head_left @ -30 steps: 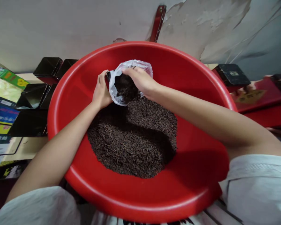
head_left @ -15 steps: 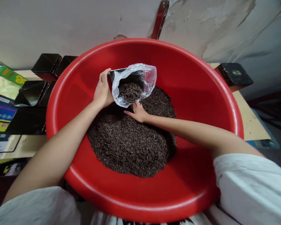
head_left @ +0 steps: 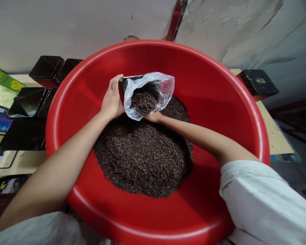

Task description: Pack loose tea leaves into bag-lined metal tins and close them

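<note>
A squarish dark tin (head_left: 125,82), tipped with its mouth toward me, is in my left hand (head_left: 113,98), fingers wrapped around its left side. A clear plastic bag (head_left: 167,86) lines the tin and sticks out past its rim. Inside the bag lie dark brown, twig-like dry bits (head_left: 145,103). My right hand (head_left: 155,116) is under the tin's mouth, its fingers hidden by the bag and tin. Below both hands spreads a heap of the same dark bits (head_left: 142,156), in a big red basin (head_left: 224,112).
Several black tins (head_left: 47,68) stand left of the basin, near a green box (head_left: 5,80) and printed packaging. Another black tin (head_left: 260,81) is at the right, on a pale board (head_left: 277,136). Behind the basin rises a wall (head_left: 91,27) with a red metal bar (head_left: 177,22).
My right hand has slid further under the tin, and its fingers, visible before, are now hidden. The tin in my left hand has shifted slightly right and down in view.
</note>
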`<state>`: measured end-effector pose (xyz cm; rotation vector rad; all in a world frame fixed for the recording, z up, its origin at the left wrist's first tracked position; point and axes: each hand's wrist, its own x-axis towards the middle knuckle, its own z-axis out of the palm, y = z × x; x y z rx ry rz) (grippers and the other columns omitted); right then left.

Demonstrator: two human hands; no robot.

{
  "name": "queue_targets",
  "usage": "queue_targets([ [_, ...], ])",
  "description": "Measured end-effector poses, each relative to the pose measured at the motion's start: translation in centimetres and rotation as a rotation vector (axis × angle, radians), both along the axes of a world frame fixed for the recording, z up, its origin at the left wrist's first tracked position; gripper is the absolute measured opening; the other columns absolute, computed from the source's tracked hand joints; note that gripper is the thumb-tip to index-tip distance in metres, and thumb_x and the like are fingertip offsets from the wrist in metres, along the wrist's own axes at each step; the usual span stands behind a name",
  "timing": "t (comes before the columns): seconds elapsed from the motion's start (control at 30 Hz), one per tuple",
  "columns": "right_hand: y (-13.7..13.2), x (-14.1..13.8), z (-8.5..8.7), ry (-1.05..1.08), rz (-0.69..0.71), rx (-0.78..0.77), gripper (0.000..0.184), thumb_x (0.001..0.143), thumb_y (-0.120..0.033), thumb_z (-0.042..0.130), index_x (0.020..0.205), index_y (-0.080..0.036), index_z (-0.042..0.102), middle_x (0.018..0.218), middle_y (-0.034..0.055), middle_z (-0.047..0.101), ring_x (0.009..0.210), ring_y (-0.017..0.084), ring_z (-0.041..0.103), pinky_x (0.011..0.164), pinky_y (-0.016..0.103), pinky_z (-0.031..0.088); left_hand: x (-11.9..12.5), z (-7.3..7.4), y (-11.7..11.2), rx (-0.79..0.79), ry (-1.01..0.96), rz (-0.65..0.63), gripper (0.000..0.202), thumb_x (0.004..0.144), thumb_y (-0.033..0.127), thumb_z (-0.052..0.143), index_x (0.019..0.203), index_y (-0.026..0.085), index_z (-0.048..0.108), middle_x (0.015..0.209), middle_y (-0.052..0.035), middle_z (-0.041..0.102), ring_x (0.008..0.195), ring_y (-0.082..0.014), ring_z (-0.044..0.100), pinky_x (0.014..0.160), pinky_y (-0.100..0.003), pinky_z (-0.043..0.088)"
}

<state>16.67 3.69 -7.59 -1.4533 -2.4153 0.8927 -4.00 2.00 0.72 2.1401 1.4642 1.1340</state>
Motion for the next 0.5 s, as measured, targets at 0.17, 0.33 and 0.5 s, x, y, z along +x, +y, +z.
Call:
queue_targets([
  [0.17, -2.6, 1.9, 2.9, -0.001, 0.051, -0.143, 0.088, 0.066, -0.048, 0.077, 0.138, -0.007, 0.047, 0.139, 0.0176, 0.053, 0.128, 0.030, 0.052, 0.112, 0.040, 0.038, -0.1, 0.2, 0.0, 0.008, 0.002, 0.028, 0.091, 0.066, 0.073, 0.066, 0.133, 0.021, 0.032, 0.143, -0.0171, 0.038, 0.132, -0.0384, 0.043, 0.112, -0.057, 0.037],
  [0.33, -5.8, 2.8, 5.5, 0.053, -0.070, -0.384, 0.079, 0.064, -0.036, 0.078, 0.133, -0.007, 0.052, 0.134, 0.0170, 0.058, 0.124, 0.030, 0.056, 0.111, 0.044, 0.039, -0.3, -0.1, 0.1, 0.084, -0.027, 0.038, 0.088, 0.062, 0.066, 0.072, 0.131, 0.025, 0.035, 0.141, -0.0155, 0.043, 0.135, -0.0382, 0.041, 0.114, -0.057, 0.034],
  [0.5, -8.8, 3.8, 7.1, 0.259, -0.197, -0.600, 0.027, 0.075, -0.029, 0.065, 0.098, -0.016, 0.068, 0.097, 0.0086, 0.075, 0.084, 0.024, 0.072, 0.082, 0.042, 0.059, -0.6, -0.1, 0.4, 0.156, -0.018, 0.042, 0.086, 0.063, 0.058, 0.076, 0.132, 0.025, 0.037, 0.140, -0.0152, 0.044, 0.135, -0.0362, 0.039, 0.116, -0.053, 0.031],
])
